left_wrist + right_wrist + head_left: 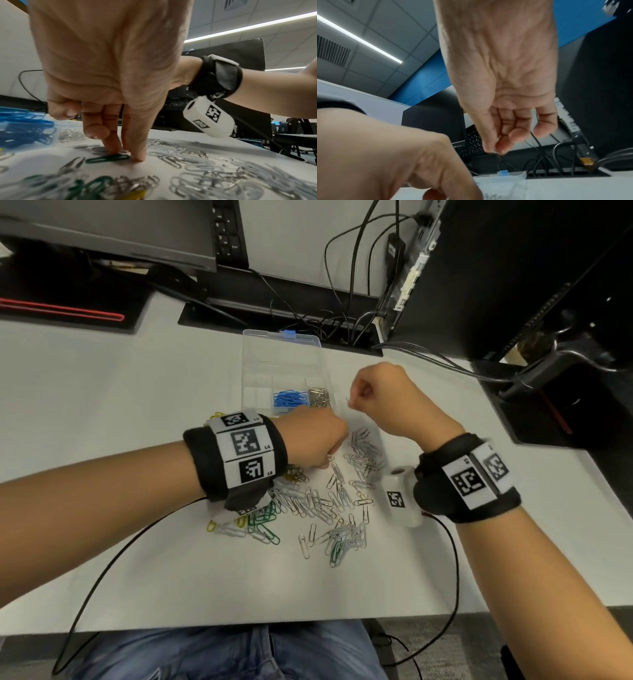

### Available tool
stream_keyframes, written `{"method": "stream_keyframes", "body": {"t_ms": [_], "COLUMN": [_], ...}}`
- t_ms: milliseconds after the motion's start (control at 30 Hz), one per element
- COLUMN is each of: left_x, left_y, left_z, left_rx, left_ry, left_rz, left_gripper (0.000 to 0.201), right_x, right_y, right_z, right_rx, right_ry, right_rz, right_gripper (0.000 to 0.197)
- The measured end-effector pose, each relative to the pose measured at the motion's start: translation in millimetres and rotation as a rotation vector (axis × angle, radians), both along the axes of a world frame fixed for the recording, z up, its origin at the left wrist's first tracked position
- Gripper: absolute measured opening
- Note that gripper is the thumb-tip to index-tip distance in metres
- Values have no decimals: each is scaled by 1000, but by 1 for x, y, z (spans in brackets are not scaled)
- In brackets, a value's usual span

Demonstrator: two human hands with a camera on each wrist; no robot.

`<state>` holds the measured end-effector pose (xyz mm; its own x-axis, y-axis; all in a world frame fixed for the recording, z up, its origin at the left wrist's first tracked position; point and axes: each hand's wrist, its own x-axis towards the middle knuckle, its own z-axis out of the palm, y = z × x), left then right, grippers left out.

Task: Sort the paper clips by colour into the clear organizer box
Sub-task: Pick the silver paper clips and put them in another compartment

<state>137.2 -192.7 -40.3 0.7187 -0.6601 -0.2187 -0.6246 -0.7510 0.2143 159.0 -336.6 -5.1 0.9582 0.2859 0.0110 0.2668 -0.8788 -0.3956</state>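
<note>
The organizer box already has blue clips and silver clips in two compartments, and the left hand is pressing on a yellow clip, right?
Not quite: the left hand is pressing on a green clip, not yellow, as the left wrist view shows. The organizer box does hold blue clips and silver clips.

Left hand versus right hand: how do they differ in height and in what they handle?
The left hand is down on the table, fingers pressing a green clip. The right hand is raised beside the box, pinching a thin silver clip. Both wear wristbands.
</note>
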Motion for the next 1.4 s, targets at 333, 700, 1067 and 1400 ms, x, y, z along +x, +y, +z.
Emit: {"method": "stream_keyframes", "body": {"t_ms": [333, 700, 1067, 1400], "left_x": [7, 10, 23, 43], "left_y": [24, 10, 17, 19], "left_z": [-5, -5, 8, 20], "left_rx": [-25, -13, -191, -320], "left_ry": [-12, 58, -20, -198], "left_rz": [23, -14, 99, 269], "left_gripper": [20, 16, 14, 15], "right_x": [14, -21, -14, 2], "right_y": [-1, -16, -10, 10], "right_z": [-15, -25, -20, -31], "right_rx": [-30, -153, -116, -252], "right_ry": [111, 356, 214, 293], "right_rz": [-17, 69, 99, 77], "right_gripper": [15, 40, 18, 14]}}
